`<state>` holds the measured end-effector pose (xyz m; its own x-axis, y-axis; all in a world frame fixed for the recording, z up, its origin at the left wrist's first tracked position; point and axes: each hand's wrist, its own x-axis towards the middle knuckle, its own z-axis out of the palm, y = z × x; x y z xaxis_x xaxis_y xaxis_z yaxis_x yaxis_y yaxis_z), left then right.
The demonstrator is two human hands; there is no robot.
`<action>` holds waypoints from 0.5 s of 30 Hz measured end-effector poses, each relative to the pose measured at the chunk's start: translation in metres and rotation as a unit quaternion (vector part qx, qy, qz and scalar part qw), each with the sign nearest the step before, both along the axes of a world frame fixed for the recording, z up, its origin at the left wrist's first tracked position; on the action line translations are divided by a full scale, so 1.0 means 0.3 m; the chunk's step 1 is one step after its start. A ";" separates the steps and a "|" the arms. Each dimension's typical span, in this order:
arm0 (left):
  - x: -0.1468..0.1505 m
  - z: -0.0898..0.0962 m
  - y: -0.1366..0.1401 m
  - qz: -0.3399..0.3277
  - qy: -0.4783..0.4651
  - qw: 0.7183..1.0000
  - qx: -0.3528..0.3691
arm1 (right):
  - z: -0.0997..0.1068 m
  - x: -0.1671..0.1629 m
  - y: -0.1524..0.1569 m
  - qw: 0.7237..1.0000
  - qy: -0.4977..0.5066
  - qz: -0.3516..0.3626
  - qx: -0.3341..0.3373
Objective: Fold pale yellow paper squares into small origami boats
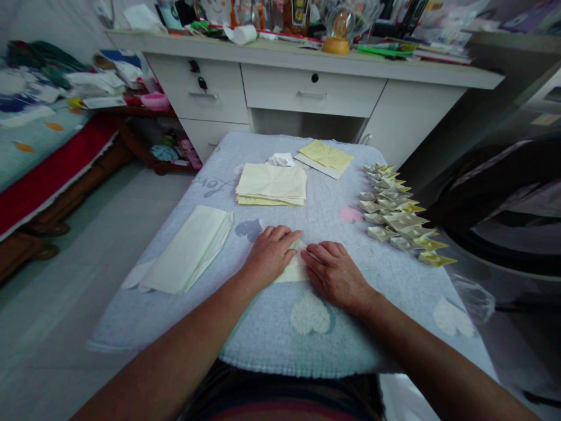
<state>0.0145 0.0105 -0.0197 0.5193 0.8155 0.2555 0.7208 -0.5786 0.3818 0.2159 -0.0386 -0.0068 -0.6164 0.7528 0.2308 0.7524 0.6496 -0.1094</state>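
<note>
A pale yellow sheet of folding paper (291, 273) lies on the cloth-covered table in front of me, partly covered by my hands. My left hand (272, 252) is closed on its upper left part, thumb and forefinger at the paper. On the right side, my right hand (336, 272) has its fingers curled together and pressed on the same paper. The fingertips almost meet near the top of the sheet. Beyond them rests a stack of creased cream and yellow sheets (272, 182). Several folded paper boats (401, 221) stand in rows to the right.
A folded whitish paper bundle (188, 251) lies at the left. At the back are a crumpled white tissue (281, 159) and creased yellow paper (325, 153) over a white sheet. A white desk (311, 88) with cluttered top stands behind the blue tablecloth (254, 345).
</note>
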 end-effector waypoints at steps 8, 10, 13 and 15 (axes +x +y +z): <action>0.003 0.009 -0.007 -0.001 -0.004 1.000 0.001 | -0.002 0.003 -0.001 1.000 0.005 0.007 -0.001; 0.001 0.003 -0.006 -0.005 0.000 1.000 0.007 | -0.002 0.002 0.000 1.000 0.008 0.009 -0.001; -0.003 -0.010 -0.003 -0.008 0.005 1.000 0.017 | -0.001 0.003 0.002 1.000 0.011 0.009 0.005; -0.005 -0.017 0.000 -0.009 0.010 1.000 0.022 | 0.000 0.008 0.004 1.000 0.007 0.012 0.004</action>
<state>0.0129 0.0105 -0.0247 0.5396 0.7936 0.2810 0.7166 -0.6082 0.3416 0.2184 -0.0373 -0.0069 -0.6313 0.7353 0.2466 0.7344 0.6690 -0.1148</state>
